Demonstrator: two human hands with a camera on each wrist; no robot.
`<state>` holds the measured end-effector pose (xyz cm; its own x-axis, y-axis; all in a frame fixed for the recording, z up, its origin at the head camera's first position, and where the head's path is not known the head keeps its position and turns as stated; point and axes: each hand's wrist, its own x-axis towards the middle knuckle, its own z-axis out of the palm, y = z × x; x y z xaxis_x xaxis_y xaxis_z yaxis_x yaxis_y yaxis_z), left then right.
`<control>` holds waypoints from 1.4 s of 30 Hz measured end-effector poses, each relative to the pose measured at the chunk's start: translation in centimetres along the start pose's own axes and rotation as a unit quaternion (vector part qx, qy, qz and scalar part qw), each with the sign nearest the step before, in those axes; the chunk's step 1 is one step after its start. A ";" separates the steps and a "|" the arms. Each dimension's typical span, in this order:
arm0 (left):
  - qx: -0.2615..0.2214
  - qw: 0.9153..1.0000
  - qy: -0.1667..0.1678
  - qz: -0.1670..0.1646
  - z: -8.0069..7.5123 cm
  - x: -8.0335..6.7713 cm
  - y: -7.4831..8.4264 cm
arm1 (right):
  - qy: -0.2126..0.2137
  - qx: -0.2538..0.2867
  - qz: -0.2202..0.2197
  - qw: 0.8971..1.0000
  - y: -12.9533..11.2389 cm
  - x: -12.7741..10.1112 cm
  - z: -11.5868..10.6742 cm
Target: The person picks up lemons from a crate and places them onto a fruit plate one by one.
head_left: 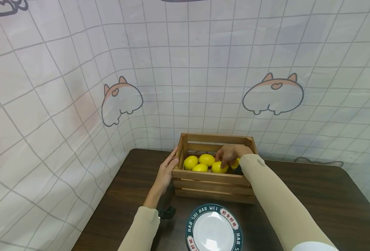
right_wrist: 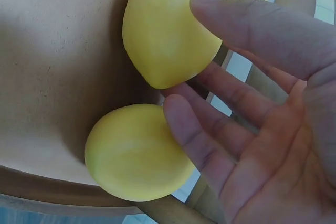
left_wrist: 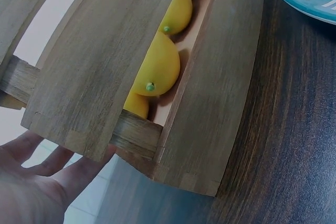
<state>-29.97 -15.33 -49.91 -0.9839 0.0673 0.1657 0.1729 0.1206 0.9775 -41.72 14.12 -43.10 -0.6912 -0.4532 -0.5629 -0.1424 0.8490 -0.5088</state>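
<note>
My left hand (head_left: 165, 170) rests flat-fingered against the left end of the slatted wooden crate (head_left: 210, 181), near the table's back edge. My right hand (head_left: 231, 154), fingers loosely spread, touches a yellow lemon (head_left: 218, 167) inside. The teal-rimmed white plate (head_left: 213, 228) in front reads "HAO SHI HAO WEI".

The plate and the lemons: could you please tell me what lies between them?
In the head view, the front wall of the wooden crate stands between the plate and the lemons, with a strip of bare dark table before it.
</note>
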 end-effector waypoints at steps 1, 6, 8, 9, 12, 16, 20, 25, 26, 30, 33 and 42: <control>-0.001 1.000 -0.001 0.000 0.0 0.0 0.0 | -0.001 -0.003 0.001 1.000 0.0 0.0 0.0; -0.007 1.000 -0.005 -0.001 0.2 -0.1 0.1 | -0.004 -0.009 0.011 1.000 -0.1 0.1 0.1; -0.008 1.000 -0.006 -0.002 0.2 -0.1 0.1 | -0.004 -0.006 0.017 1.000 -0.2 0.2 0.1; -0.008 1.000 -0.006 -0.003 0.2 -0.1 0.1 | -0.005 -0.005 0.019 1.000 -0.2 0.2 0.1; -0.008 1.000 -0.005 -0.002 0.2 -0.1 0.1 | -0.005 -0.016 0.024 1.000 -0.1 0.3 0.1; -0.008 1.000 -0.004 -0.001 0.2 -0.1 0.1 | -0.002 -0.033 0.035 0.999 0.0 0.5 0.1; -0.008 1.000 -0.004 0.000 0.2 -0.1 0.1 | 0.007 -0.039 0.050 0.998 -0.1 0.7 0.2; -0.008 1.000 -0.005 -0.002 0.1 -0.1 0.1 | 0.010 -0.039 0.066 0.997 -0.3 0.7 0.3; -0.008 1.000 -0.005 -0.001 0.1 -0.1 0.1 | 0.010 -0.038 0.066 0.997 -0.3 0.7 0.3; -0.007 1.000 -0.003 -0.002 0.1 0.0 0.2 | 0.007 -0.042 0.060 0.997 -0.4 0.5 0.3; -0.005 1.000 -0.002 0.001 0.1 0.0 0.2 | 0.005 -0.046 0.054 0.997 -0.4 0.4 0.2; 0.008 1.000 0.001 0.007 0.2 0.0 0.4 | 0.008 -0.070 0.028 0.997 -0.5 0.6 0.1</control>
<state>-29.87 -15.13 -49.56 -0.9814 0.0675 0.1796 0.1874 0.1362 0.9728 -41.98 13.39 -43.30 -0.7121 -0.4003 -0.5768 -0.1994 0.9030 -0.3804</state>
